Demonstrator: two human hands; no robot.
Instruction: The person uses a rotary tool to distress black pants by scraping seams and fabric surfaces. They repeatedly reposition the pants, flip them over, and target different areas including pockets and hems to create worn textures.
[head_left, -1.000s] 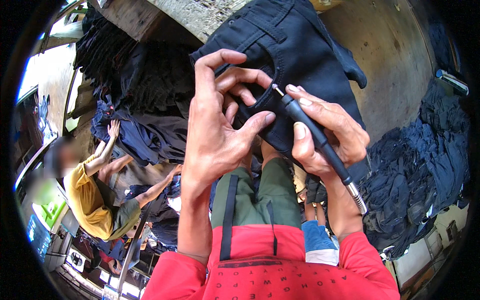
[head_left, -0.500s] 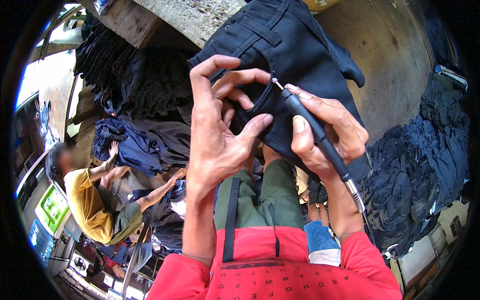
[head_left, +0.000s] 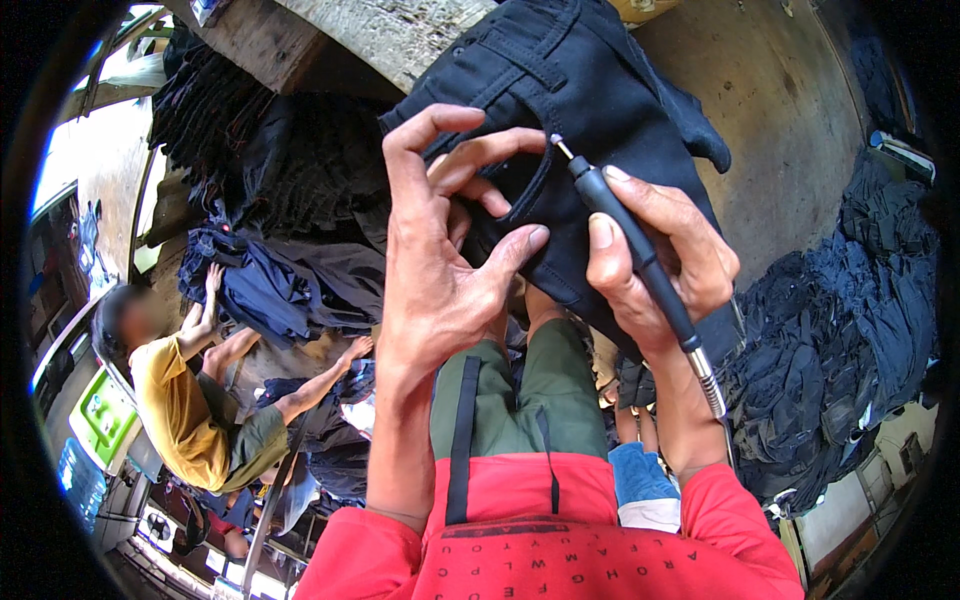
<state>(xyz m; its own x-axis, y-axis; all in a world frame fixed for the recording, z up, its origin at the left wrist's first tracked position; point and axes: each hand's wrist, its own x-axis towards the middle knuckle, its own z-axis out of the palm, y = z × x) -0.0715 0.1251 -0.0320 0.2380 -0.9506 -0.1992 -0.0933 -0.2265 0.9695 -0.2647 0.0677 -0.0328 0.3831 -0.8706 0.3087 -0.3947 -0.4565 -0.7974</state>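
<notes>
A pair of black jeans [head_left: 625, 130] lies draped over a wooden beam in front of me, its waistband toward the far end. My left hand [head_left: 440, 240] is curled at the front pocket, with bent fingers inside the curved opening and the thumb on the cloth below, holding the pocket edge. Like a pen, my right hand [head_left: 670, 250] grips a black rotary handpiece [head_left: 640, 245] with a springy metal cable end. Its thin shaft ends in a small pale grinding tip beside the pocket's stitched edge; whether the tip touches the cloth I cannot tell.
A wooden beam [head_left: 390, 35] supports the jeans. Dark garments [head_left: 830, 330] are heaped at the right, and stacked dark cloth [head_left: 230, 130] stands at the far left. A co-worker in a yellow shirt [head_left: 180, 410] sits at the left, handling dark garments [head_left: 290, 285].
The handpiece and its tip have shifted slightly to the right and farther away along the pocket edge. My left hand stays nearly still. The co-worker's raised hand has moved a little left on the dark garments.
</notes>
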